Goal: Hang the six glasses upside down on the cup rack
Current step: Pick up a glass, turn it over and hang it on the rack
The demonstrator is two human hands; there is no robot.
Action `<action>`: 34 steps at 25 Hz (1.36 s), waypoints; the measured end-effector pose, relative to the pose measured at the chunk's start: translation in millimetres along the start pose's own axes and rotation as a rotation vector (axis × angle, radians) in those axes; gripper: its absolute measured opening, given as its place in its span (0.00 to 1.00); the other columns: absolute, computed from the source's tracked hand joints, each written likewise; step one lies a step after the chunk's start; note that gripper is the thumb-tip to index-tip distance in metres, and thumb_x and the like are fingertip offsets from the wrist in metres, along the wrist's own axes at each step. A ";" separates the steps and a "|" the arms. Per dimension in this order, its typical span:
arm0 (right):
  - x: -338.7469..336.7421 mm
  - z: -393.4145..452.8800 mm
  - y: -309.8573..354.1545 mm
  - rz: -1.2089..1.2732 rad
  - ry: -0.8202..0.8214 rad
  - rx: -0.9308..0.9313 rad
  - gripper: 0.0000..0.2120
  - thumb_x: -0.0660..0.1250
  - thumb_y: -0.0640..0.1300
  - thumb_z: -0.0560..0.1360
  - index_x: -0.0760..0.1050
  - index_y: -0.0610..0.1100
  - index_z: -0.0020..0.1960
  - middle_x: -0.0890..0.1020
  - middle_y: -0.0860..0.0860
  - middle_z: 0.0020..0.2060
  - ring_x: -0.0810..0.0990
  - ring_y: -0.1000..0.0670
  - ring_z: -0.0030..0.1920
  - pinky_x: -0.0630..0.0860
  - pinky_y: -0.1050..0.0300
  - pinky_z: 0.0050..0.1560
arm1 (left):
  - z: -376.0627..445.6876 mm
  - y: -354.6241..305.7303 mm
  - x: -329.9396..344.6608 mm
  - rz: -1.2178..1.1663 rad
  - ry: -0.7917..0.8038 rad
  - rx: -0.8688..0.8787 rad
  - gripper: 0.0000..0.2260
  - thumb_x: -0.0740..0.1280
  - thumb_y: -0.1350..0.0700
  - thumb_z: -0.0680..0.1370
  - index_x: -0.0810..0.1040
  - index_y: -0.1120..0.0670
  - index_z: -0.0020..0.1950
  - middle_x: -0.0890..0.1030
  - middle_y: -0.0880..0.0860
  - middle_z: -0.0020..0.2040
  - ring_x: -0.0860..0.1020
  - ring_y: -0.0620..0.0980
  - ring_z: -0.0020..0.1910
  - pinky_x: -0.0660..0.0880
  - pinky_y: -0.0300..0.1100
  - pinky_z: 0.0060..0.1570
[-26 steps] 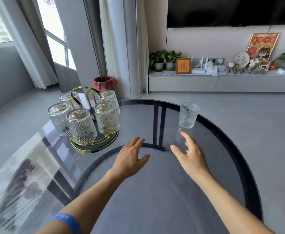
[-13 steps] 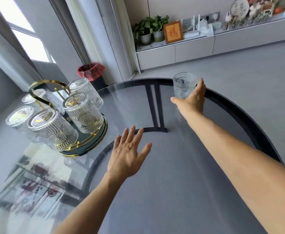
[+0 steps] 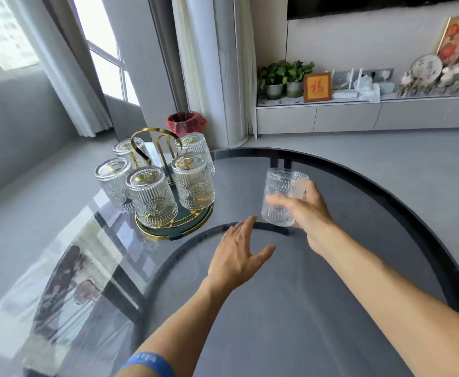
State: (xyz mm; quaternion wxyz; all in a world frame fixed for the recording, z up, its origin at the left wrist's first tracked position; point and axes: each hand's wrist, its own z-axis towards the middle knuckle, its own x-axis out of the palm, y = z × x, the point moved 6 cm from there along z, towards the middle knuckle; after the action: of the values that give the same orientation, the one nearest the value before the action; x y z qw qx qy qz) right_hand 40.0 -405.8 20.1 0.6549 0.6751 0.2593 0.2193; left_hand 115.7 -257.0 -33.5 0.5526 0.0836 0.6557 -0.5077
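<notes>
A gold wire cup rack (image 3: 152,137) on a round dark-green base stands at the left of the glass table (image 3: 345,170). Several ribbed clear glasses (image 3: 149,197) hang on it upside down. My right hand (image 3: 308,210) is shut on one more ribbed glass (image 3: 278,191), held mouth up just above the table, to the right of the rack. My left hand (image 3: 236,257) hovers flat with fingers spread, below and left of that glass, near the rack's base.
The table's curved dark rim (image 3: 413,213) runs along the right. Beyond it are the grey floor, a red-lined bin (image 3: 186,123), curtains and a low cabinet (image 3: 358,115) with plants and ornaments.
My right hand reached out to the lone glass at the far side, closed on it and has brought it back toward me and the rack. My left hand stayed hovering, open.
</notes>
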 end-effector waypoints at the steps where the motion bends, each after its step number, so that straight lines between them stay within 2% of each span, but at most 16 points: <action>1: 10.4 -11.7 12.9 0.023 0.046 -0.006 0.30 0.79 0.54 0.56 0.74 0.49 0.54 0.84 0.52 0.50 0.84 0.51 0.48 0.80 0.50 0.44 | -7.6 0.7 -5.9 -0.125 -0.014 -0.029 0.36 0.67 0.37 0.73 0.60 0.48 0.77 0.73 0.51 0.72 0.68 0.49 0.72 0.65 0.45 0.70; 3: 29.7 -29.4 42.0 0.047 0.139 -0.030 0.30 0.79 0.56 0.57 0.77 0.48 0.55 0.85 0.47 0.52 0.85 0.48 0.50 0.82 0.46 0.45 | -21.4 1.5 -23.0 -0.442 -0.069 -0.069 0.35 0.73 0.41 0.70 0.63 0.41 0.74 0.78 0.47 0.66 0.74 0.42 0.66 0.71 0.44 0.66; 5: 49.4 -43.3 68.6 0.098 0.246 -0.032 0.29 0.78 0.56 0.59 0.77 0.48 0.57 0.86 0.48 0.53 0.84 0.48 0.52 0.80 0.46 0.51 | -34.1 -5.1 -43.5 -0.754 -0.164 -0.058 0.35 0.77 0.43 0.67 0.65 0.38 0.70 0.80 0.45 0.61 0.77 0.40 0.62 0.75 0.42 0.61; 7: 73.7 -57.7 91.2 0.187 0.361 -0.059 0.26 0.76 0.54 0.63 0.78 0.49 0.59 0.86 0.50 0.53 0.84 0.48 0.54 0.79 0.51 0.50 | -43.0 -12.4 -74.4 -0.992 -0.292 -0.032 0.33 0.79 0.44 0.66 0.69 0.40 0.68 0.83 0.45 0.56 0.81 0.42 0.58 0.78 0.41 0.56; 9: 97.2 -73.1 109.8 0.212 0.419 -0.106 0.24 0.76 0.52 0.65 0.78 0.50 0.61 0.86 0.51 0.55 0.83 0.48 0.57 0.76 0.50 0.53 | -48.6 -14.9 -113.6 -1.180 -0.423 -0.017 0.22 0.77 0.48 0.70 0.76 0.44 0.62 0.85 0.46 0.49 0.83 0.44 0.52 0.79 0.41 0.52; 10: 108.8 -79.4 115.9 0.219 0.437 -0.115 0.24 0.76 0.52 0.65 0.79 0.50 0.60 0.85 0.51 0.55 0.82 0.48 0.57 0.75 0.48 0.55 | -51.5 -13.6 -134.8 -1.239 -0.474 -0.005 0.18 0.75 0.51 0.72 0.77 0.48 0.61 0.85 0.47 0.49 0.83 0.46 0.52 0.79 0.42 0.52; 12: 130.0 -86.9 123.4 0.244 0.485 -0.097 0.24 0.76 0.54 0.66 0.79 0.49 0.60 0.86 0.50 0.54 0.82 0.47 0.58 0.74 0.47 0.56 | -57.0 -9.8 -170.2 -1.280 -0.523 0.016 0.18 0.74 0.53 0.73 0.77 0.54 0.62 0.86 0.50 0.53 0.83 0.50 0.56 0.79 0.42 0.55; 15: 157.9 -92.9 136.0 0.301 0.654 -0.059 0.24 0.75 0.54 0.67 0.78 0.46 0.60 0.85 0.49 0.53 0.83 0.48 0.51 0.77 0.48 0.53 | -68.0 4.7 -218.2 -1.250 -0.624 0.045 0.25 0.77 0.51 0.68 0.77 0.56 0.62 0.84 0.54 0.57 0.82 0.53 0.58 0.77 0.46 0.59; 17: 168.2 -90.2 141.1 0.264 0.696 -0.075 0.21 0.74 0.53 0.68 0.77 0.46 0.58 0.85 0.46 0.53 0.81 0.49 0.50 0.77 0.49 0.52 | -65.5 21.5 -252.0 -1.232 -0.699 0.076 0.24 0.78 0.53 0.67 0.78 0.57 0.60 0.84 0.55 0.56 0.82 0.52 0.55 0.77 0.47 0.60; 19: 172.7 -76.7 142.5 0.027 0.549 -0.180 0.20 0.73 0.52 0.71 0.77 0.47 0.60 0.83 0.45 0.58 0.80 0.50 0.52 0.76 0.49 0.54 | -54.8 43.3 -282.9 -1.177 -0.759 0.073 0.22 0.79 0.53 0.67 0.78 0.56 0.58 0.83 0.55 0.53 0.82 0.51 0.52 0.77 0.49 0.60; 21: 175.5 -60.2 153.7 -0.376 0.290 -0.448 0.22 0.69 0.50 0.74 0.72 0.48 0.67 0.78 0.49 0.65 0.78 0.49 0.58 0.74 0.52 0.58 | -39.5 61.3 -308.3 -1.072 -0.822 0.015 0.24 0.79 0.50 0.65 0.77 0.55 0.57 0.83 0.53 0.51 0.82 0.49 0.50 0.77 0.49 0.61; 23: 199.6 -49.5 166.6 -0.769 0.233 -0.703 0.28 0.64 0.50 0.76 0.62 0.49 0.75 0.68 0.50 0.74 0.69 0.46 0.70 0.67 0.50 0.66 | -20.0 71.5 -328.0 -0.849 -0.839 -0.059 0.29 0.80 0.49 0.65 0.76 0.56 0.62 0.82 0.53 0.52 0.82 0.50 0.51 0.78 0.45 0.59; 25: 226.8 -33.7 161.8 -0.986 0.344 -0.685 0.32 0.59 0.52 0.78 0.51 0.50 0.78 0.55 0.52 0.79 0.56 0.46 0.77 0.57 0.44 0.73 | 4.9 75.2 -345.1 -0.618 -0.793 -0.103 0.32 0.81 0.49 0.65 0.75 0.57 0.64 0.82 0.54 0.55 0.82 0.52 0.53 0.78 0.45 0.59; 27: 239.9 -20.7 147.8 -1.126 0.405 -0.636 0.32 0.57 0.52 0.79 0.46 0.49 0.79 0.50 0.52 0.80 0.51 0.46 0.78 0.51 0.43 0.75 | 32.5 74.8 -356.3 -0.498 -0.705 -0.119 0.35 0.82 0.48 0.63 0.75 0.57 0.65 0.82 0.56 0.59 0.81 0.53 0.56 0.77 0.49 0.61; 29: 243.2 -19.8 139.1 -1.223 0.381 -0.691 0.33 0.55 0.50 0.79 0.45 0.47 0.79 0.50 0.50 0.80 0.51 0.45 0.78 0.50 0.43 0.75 | 58.1 72.7 -359.0 -0.420 -0.615 -0.124 0.37 0.83 0.49 0.61 0.75 0.57 0.66 0.81 0.56 0.61 0.81 0.54 0.57 0.77 0.51 0.61; 34: 241.6 -31.5 143.9 -1.123 0.337 -0.728 0.34 0.57 0.50 0.74 0.50 0.47 0.78 0.55 0.50 0.79 0.54 0.44 0.77 0.53 0.43 0.74 | 113.4 73.5 -336.4 -0.312 -0.415 -0.196 0.37 0.83 0.52 0.61 0.75 0.55 0.67 0.80 0.54 0.59 0.79 0.52 0.54 0.77 0.45 0.55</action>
State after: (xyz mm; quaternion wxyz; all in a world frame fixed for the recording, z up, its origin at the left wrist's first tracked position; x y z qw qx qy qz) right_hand 214.9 -228.6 154.6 0.8051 0.1325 0.5778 0.0219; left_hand 363.8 -156.6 211.0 0.5956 -0.1778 0.5795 -0.5271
